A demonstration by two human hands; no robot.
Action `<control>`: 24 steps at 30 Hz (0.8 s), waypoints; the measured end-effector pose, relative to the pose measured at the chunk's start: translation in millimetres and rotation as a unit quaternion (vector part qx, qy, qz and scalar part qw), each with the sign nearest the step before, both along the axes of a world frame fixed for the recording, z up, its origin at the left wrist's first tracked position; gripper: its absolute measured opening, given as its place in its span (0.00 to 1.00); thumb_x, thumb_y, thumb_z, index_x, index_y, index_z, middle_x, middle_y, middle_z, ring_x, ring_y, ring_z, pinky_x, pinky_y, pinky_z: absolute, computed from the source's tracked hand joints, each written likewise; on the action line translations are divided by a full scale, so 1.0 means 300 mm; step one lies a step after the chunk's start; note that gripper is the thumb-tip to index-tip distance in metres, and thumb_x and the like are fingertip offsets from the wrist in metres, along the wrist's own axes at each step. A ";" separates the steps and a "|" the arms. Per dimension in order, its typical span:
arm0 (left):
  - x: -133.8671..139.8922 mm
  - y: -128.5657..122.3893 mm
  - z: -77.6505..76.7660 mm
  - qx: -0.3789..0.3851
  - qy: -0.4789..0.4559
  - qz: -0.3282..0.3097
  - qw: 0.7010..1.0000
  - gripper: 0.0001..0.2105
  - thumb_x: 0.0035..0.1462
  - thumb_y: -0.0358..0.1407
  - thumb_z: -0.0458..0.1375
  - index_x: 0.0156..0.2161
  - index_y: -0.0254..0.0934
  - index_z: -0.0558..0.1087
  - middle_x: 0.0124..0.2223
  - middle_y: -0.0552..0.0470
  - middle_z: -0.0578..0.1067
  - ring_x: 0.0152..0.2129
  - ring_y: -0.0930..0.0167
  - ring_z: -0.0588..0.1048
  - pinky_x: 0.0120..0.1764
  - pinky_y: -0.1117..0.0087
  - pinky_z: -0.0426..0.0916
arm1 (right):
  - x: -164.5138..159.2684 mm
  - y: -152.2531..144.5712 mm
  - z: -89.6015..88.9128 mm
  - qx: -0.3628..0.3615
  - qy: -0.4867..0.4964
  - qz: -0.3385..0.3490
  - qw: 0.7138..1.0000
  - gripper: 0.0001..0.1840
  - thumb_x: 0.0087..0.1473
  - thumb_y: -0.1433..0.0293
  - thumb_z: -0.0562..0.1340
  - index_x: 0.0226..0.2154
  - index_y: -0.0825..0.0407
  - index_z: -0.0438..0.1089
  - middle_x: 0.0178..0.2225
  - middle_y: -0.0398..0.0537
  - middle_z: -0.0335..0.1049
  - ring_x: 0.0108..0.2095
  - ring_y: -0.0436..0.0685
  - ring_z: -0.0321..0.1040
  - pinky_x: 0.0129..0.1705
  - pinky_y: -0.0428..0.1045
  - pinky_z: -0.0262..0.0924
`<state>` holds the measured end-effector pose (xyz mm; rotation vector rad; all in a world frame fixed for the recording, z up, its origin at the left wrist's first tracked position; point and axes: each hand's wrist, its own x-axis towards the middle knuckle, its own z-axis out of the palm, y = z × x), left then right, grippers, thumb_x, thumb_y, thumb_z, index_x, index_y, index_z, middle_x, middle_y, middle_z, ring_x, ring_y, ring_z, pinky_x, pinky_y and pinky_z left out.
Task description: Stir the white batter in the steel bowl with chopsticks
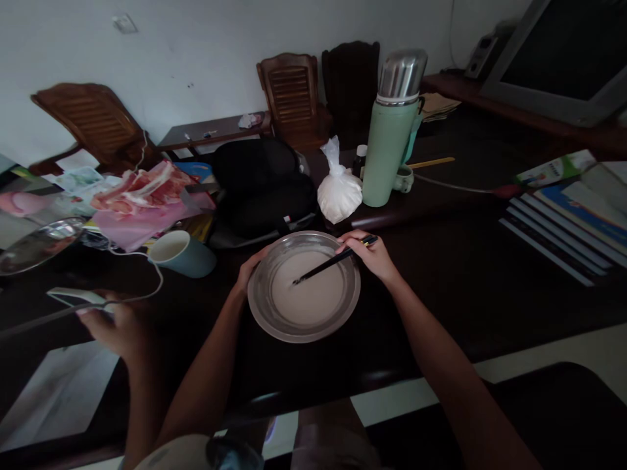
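Observation:
A round metal bowl (304, 335) stands on the dark table in front of me, holding a pale, smooth liquid (308, 297). My left hand (248, 269) is closed on the bowl's left rim, its fingers partly hidden behind the wall. In my right hand (371, 256) are black chopsticks (323, 266), slanting over the right rim with their tips in the liquid. My right fingers are close to that rim. Just behind the bowl sits a tied clear bag of white powder (339, 196), beside a tall green thermos (390, 147).
At left, another person's hand (120, 326) holds a phone (81, 298) with a white cable. Nearby are a blue cup (189, 254), raw meat (147, 189) on pink plastic and a metal dish (42, 245). A black bag (264, 186) lies behind; stacked books (563, 228) lie right.

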<state>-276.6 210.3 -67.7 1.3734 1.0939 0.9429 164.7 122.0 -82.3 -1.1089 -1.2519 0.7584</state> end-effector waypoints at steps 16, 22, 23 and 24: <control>-0.001 0.000 0.032 0.140 0.051 0.061 0.987 0.47 0.37 0.76 0.36 0.57 0.58 0.70 0.42 0.62 0.79 0.54 0.57 0.70 0.44 0.58 0.79 | 0.003 0.000 0.001 -0.007 -0.001 0.005 1.000 0.20 0.53 0.50 0.62 0.30 0.49 0.75 0.26 0.44 0.79 0.31 0.55 0.75 0.40 0.51 0.67; -0.050 0.039 -0.012 0.269 -0.022 0.179 0.946 0.23 0.54 0.64 0.47 0.52 0.67 0.70 0.54 0.81 0.67 0.65 0.66 0.44 0.60 0.65 0.67 | 0.056 -0.002 0.002 0.007 0.026 -0.096 0.995 0.19 0.53 0.52 0.62 0.25 0.50 0.73 0.21 0.44 0.76 0.25 0.54 0.73 0.36 0.51 0.66; -0.060 0.048 -0.022 0.262 -0.039 0.187 0.946 0.20 0.54 0.62 0.49 0.49 0.67 0.72 0.55 0.85 0.64 0.65 0.68 0.38 0.63 0.69 0.62 | 0.065 -0.006 0.004 0.006 0.035 -0.100 0.994 0.20 0.53 0.52 0.62 0.23 0.50 0.72 0.19 0.44 0.74 0.23 0.54 0.72 0.34 0.50 0.66; -0.070 0.056 -0.032 0.247 -0.059 0.192 0.948 0.17 0.54 0.61 0.51 0.44 0.67 0.75 0.56 0.89 0.61 0.64 0.71 0.32 0.65 0.74 0.56 | 0.072 -0.009 0.006 0.005 0.044 -0.101 0.994 0.21 0.54 0.52 0.62 0.21 0.50 0.71 0.17 0.43 0.72 0.21 0.53 0.70 0.32 0.50 0.65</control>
